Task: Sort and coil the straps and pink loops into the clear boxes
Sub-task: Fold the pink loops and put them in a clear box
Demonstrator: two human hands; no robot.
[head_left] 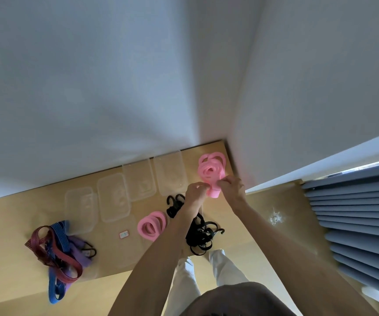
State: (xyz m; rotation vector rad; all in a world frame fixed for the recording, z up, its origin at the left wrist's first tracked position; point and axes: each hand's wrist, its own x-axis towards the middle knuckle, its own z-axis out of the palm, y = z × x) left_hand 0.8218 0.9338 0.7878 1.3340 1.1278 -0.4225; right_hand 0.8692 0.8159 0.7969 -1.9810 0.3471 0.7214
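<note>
Both the left hand (196,191) and right hand (231,184) pinch the pink loops (211,168) by the table's (13,224) far corner; loose coils could spring open and fall.

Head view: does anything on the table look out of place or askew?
Yes. The colored straps lie tangled at the table's near left, and a blue end hangs over the front edge. The clear boxes sit askew and look empty. Both hands, left hand and right hand, grip one pink loop bundle.
</note>
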